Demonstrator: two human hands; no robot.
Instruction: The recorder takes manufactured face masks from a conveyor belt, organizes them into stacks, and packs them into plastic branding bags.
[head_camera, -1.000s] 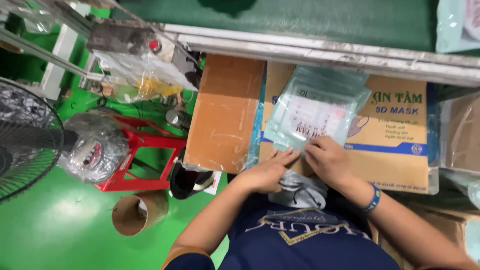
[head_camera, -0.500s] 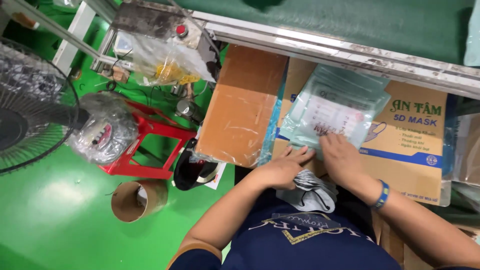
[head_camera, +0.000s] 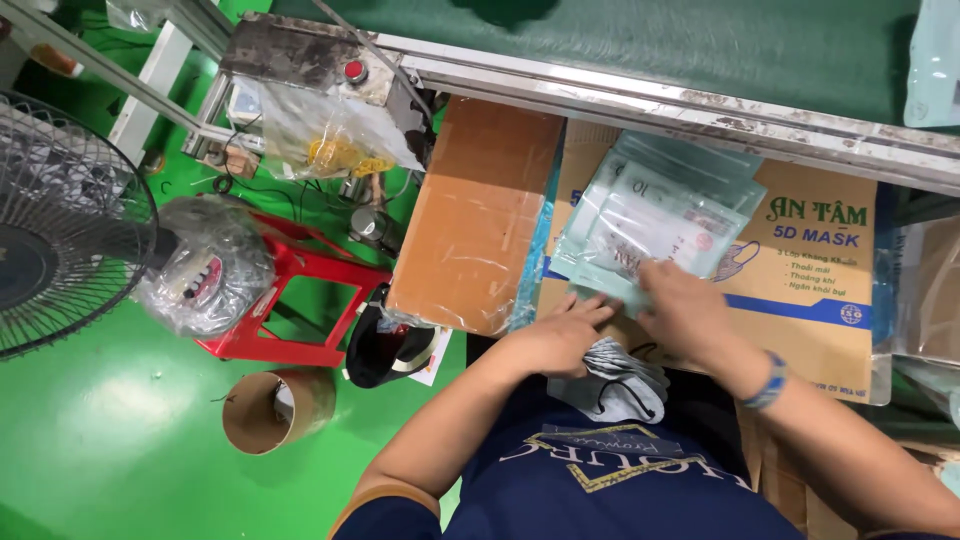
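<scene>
Head view: green floor (head_camera: 90, 420), conveyor belt (head_camera: 650, 45) w/ steel rail, red stool (head_camera: 290, 300), fan (head_camera: 60, 220). Printed carton (head_camera: 810, 290) serves as worktop. Clear mask pouches (head_camera: 650, 225), stacked, lie on carton. Right hand (head_camera: 690, 310) pinches pouch edge; left hand (head_camera: 560, 335) flat, fingers together, beside grey masks (head_camera: 610, 375).

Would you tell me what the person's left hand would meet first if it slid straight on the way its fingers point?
Probably the stack of clear plastic pouches: the left hand points up and to the right across the printed cardboard box, its fingertips just short of the stack's lower edge, beside the right hand.
</scene>
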